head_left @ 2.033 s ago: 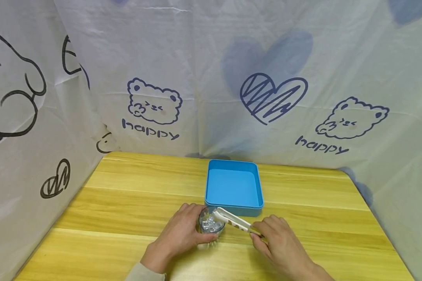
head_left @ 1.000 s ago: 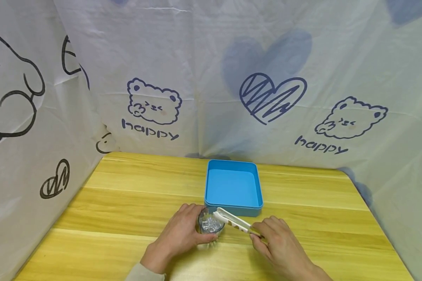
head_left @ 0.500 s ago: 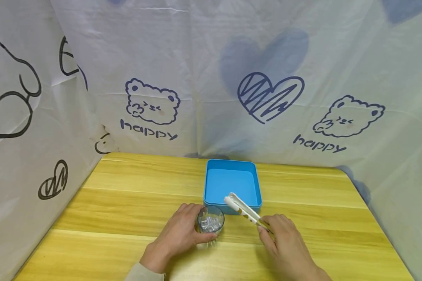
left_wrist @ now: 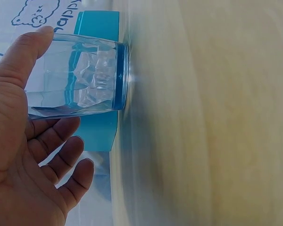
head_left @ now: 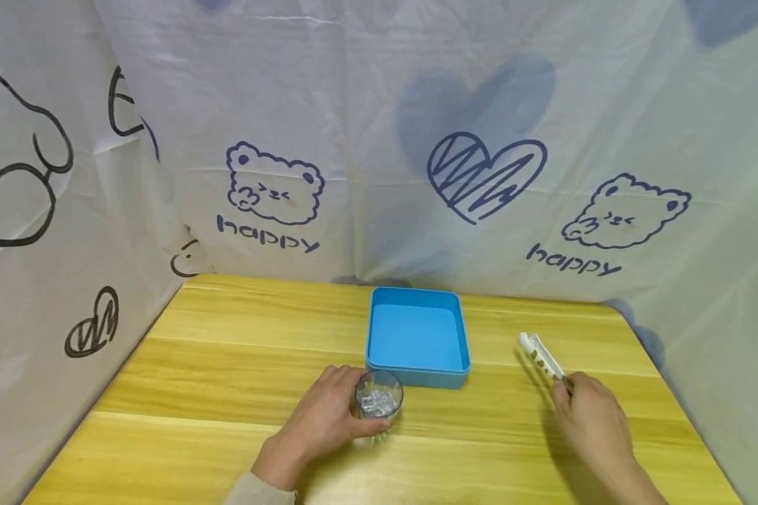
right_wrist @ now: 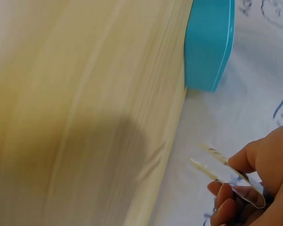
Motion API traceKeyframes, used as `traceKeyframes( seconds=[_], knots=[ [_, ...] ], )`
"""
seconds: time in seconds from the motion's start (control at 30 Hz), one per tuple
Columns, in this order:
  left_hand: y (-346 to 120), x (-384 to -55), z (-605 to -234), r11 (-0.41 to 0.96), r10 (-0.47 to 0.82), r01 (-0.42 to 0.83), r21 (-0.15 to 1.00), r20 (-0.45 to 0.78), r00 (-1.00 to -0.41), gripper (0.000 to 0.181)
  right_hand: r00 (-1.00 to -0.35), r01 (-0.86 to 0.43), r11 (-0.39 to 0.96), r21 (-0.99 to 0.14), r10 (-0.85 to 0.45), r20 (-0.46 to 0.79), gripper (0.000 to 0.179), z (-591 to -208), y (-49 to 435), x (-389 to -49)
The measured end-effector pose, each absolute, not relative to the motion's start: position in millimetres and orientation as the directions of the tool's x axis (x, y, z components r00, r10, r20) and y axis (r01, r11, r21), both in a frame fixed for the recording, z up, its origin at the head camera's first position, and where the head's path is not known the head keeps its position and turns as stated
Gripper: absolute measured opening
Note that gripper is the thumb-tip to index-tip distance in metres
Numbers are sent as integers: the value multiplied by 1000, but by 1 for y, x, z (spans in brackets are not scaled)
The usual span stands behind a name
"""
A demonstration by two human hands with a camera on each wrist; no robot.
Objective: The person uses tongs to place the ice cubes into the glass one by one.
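Note:
My left hand (head_left: 322, 421) grips a clear drinking glass (head_left: 393, 394) that stands upright on the table, thumb on the near side and fingers round the other. Clear, ice-like pieces (left_wrist: 96, 77) fill its lower part. To the right, my right hand (head_left: 596, 424) holds a small pair of white tongs (head_left: 543, 359) with brown spots, raised above the table, its shadow falling below. In the right wrist view the two arms of the tongs stand slightly apart, with nothing between the tips. Thumb and fingers press the tongs from either side.
Just behind the glass, a blue square box (head_left: 385, 376) without a lid stands on the wood-grain table (head_left: 240, 365), nothing inside it. White cloth (head_left: 366, 140) with bear and heart drawings hangs behind the table and at both sides.
My right hand has taken the tongs away from the glass rim, past the box's front edge, and far to the right. My left hand and the glass have stayed put.

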State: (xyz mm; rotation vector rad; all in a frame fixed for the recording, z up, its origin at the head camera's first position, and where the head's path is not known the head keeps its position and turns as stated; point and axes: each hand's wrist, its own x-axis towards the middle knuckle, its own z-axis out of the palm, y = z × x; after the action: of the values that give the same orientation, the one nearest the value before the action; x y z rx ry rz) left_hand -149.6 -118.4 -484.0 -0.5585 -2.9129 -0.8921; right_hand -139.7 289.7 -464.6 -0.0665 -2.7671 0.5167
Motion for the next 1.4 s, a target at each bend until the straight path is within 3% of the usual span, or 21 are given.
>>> traceKeyframes(
  seconds=[0.2, 0.47, 0.87, 1.4],
  knots=[
    [-119, -149, -483, 769, 325, 351, 535, 145, -934, 84, -933, 63, 947, -316, 169, 319, 25, -467, 316, -141],
    [-118, -148, -483, 771, 318, 338, 540, 134, -939, 83, -941, 107, 952, -285, 189, 280, 37, -474, 329, -140],
    [-118, -148, -483, 765, 312, 330, 553, 130, -941, 83, -973, 225, 938, -265, 205, -101, 41, -469, 329, -152],
    [-117, -149, -484, 766, 319, 333, 550, 124, -939, 85, -956, 262, 932, -251, 214, -202, 49, -477, 322, -168]
  ],
)
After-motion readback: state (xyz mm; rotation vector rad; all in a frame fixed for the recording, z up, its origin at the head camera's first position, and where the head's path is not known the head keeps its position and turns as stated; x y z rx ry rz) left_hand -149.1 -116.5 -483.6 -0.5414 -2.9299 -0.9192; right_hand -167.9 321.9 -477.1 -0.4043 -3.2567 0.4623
